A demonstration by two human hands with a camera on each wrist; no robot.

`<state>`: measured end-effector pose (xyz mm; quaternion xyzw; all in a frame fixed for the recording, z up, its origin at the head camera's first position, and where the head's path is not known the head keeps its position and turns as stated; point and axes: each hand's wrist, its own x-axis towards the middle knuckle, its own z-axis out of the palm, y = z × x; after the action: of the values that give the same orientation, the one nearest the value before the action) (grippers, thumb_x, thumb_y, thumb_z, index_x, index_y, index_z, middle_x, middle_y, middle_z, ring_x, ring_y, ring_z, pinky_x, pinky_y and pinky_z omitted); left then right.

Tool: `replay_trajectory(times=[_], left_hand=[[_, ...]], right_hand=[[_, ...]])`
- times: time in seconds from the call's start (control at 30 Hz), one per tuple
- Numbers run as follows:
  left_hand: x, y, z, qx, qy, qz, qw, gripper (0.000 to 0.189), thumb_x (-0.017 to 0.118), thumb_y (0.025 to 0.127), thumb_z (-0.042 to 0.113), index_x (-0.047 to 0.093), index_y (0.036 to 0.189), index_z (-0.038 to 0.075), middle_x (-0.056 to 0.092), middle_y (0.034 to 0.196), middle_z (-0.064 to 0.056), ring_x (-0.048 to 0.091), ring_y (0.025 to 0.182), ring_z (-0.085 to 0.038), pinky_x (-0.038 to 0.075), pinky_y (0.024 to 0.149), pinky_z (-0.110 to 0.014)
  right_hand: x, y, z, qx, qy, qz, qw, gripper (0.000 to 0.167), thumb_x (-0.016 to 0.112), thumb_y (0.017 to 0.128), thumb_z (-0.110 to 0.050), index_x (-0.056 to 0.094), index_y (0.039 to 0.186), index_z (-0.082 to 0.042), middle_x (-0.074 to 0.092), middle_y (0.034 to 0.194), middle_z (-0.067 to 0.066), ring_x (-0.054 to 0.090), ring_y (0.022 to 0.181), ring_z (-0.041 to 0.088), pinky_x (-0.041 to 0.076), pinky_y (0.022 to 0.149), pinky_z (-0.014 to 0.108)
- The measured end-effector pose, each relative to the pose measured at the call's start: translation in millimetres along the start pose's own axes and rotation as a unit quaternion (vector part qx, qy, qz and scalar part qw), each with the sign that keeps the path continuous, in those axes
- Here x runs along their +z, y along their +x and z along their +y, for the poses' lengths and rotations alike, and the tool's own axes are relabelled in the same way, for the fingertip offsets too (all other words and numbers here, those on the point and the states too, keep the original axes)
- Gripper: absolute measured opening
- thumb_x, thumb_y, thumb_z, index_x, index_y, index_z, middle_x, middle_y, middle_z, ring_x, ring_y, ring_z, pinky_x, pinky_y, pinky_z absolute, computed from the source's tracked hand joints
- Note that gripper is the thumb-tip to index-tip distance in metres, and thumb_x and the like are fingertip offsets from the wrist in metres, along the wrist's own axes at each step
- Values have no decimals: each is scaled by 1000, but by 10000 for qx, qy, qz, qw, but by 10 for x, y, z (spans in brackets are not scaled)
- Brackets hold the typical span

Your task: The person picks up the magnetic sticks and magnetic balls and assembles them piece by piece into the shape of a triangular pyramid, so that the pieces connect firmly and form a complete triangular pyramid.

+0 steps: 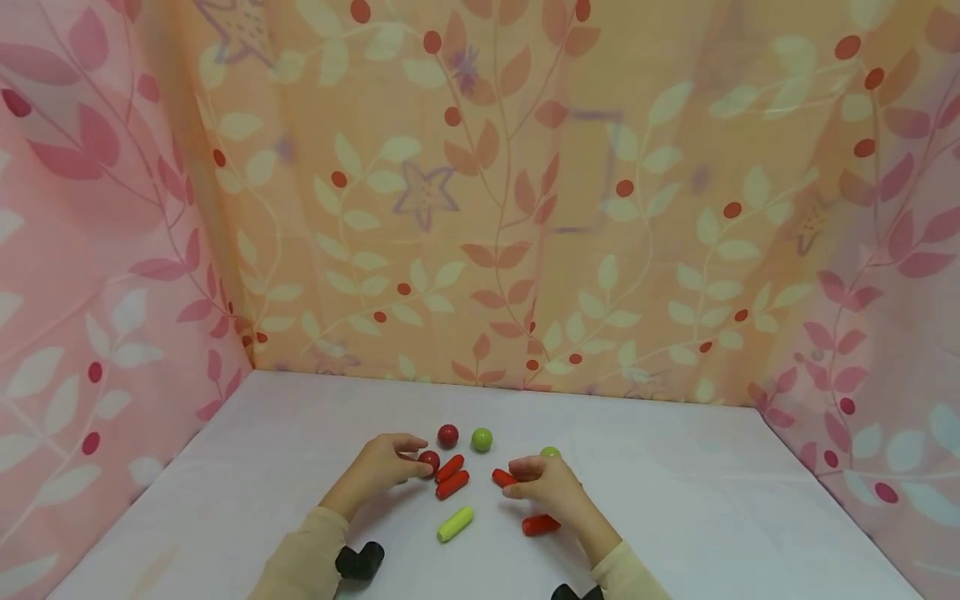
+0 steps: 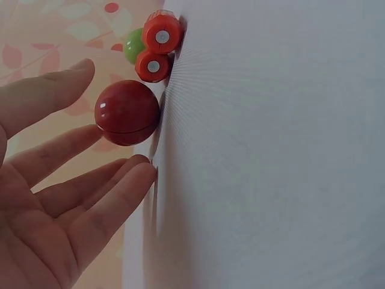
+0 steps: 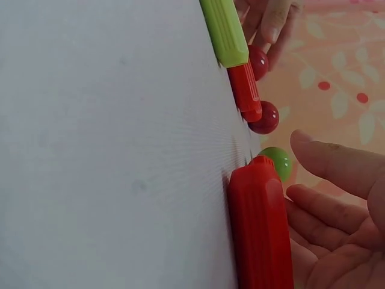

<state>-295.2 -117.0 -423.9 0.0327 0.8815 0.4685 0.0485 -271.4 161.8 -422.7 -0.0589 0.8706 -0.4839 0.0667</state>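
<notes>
My left hand (image 1: 384, 464) is at a glossy dark red ball (image 1: 430, 462), which lies between the spread thumb and fingers. In the left wrist view a fingertip meets the ball's (image 2: 127, 112) edge; whether it touches is unclear. Two red ridged sticks (image 1: 452, 484) lie side by side just right of that ball. My right hand (image 1: 553, 483) reaches over the table with its thumb and fingers apart, beside another red stick (image 1: 503, 477). Below that hand lies one more red stick (image 1: 539, 525), partly covered by it in the head view.
A second red ball (image 1: 447, 436) and a green ball (image 1: 482, 439) stand farther back. Another green ball (image 1: 551, 452) peeks out behind the right hand. A yellow-green stick (image 1: 455, 524) lies nearer me on the white table (image 1: 675, 517). Patterned cloth (image 1: 495, 250) walls enclose the table.
</notes>
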Motion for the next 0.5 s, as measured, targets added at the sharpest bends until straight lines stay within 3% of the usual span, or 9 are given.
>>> replay_trajectory(times=[0.23,0.5], left_hand=[[14,-18,16,24,-64,-98,9999,42,83,79,14,71,119,6,72,108,-8,65,91,-17,59,77,-34],[35,-18,7,95,-91,-8,9999,41,82,79,9,71,118,3,73,109,-10,66,95,-19,59,76,-34]], right_hand=[[1,27,26,163,-289,85,9994,43,83,79,-13,71,119,-4,74,113,10,64,102,19,51,90,39],[15,17,46,78,-273,362,9989,35,83,77,-8,75,111,-4,73,109,10,58,95,18,43,70,23]])
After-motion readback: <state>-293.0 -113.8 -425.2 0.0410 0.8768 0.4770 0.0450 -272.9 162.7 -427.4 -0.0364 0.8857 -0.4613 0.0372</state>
